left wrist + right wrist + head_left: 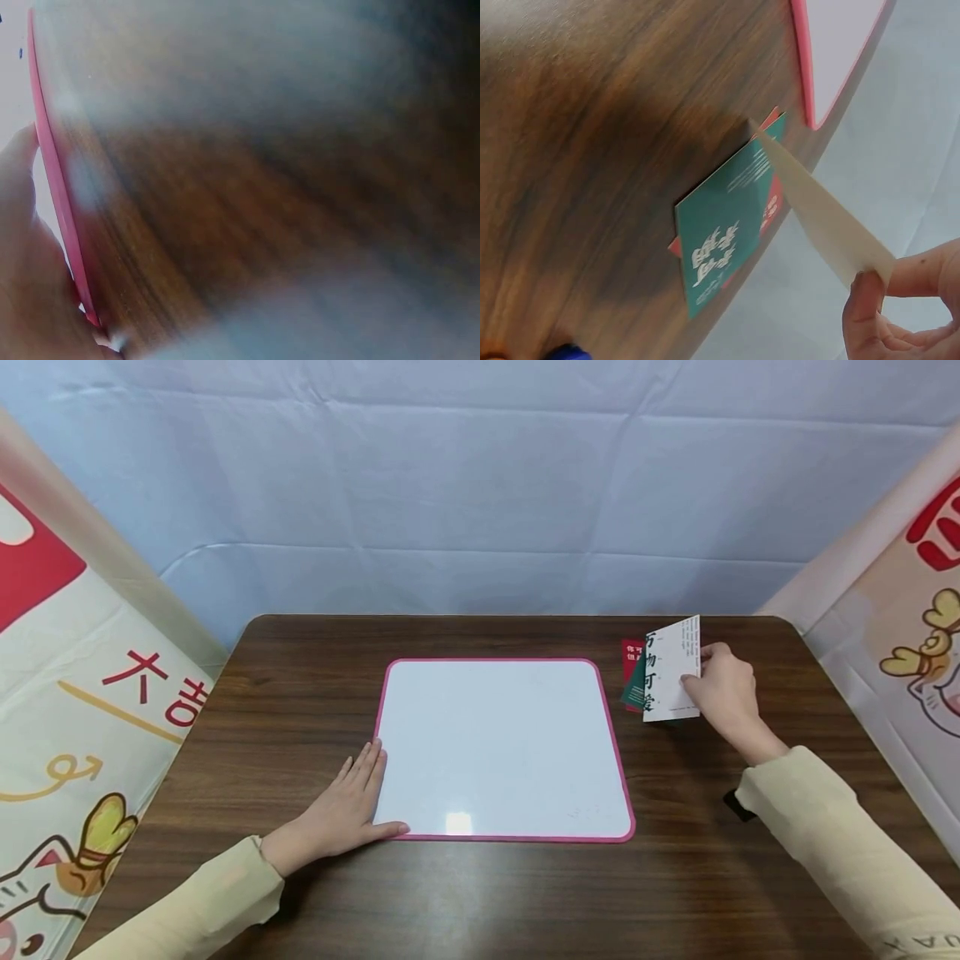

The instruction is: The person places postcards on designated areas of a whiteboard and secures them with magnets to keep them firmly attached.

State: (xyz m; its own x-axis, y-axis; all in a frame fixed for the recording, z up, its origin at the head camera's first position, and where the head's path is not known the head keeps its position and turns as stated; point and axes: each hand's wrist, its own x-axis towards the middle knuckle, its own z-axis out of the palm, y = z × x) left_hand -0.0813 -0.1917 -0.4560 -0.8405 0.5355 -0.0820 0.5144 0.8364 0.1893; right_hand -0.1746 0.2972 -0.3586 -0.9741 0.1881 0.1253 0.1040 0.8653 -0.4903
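A whiteboard (495,743) with a pink rim lies flat on the wooden table. Against its lower left corner rests my left hand (337,814), fingers straight along the left edge and thumb over the bottom edge. To the right of the board, my right hand (723,689) pinches a white card (675,672) with black Chinese characters between thumb and fingers, holding it tilted up. Beneath it a green card (724,206) lies across a red card (772,202) on the table; the white card partly hides both in the head view.
A small black object (739,805) shows beside the right sleeve. In the right wrist view, a blue thing (568,352) and an orange one sit at the bottom left edge. Pale cloth (465,485) hangs behind the table, with printed cartoon banners (112,710) at both sides.
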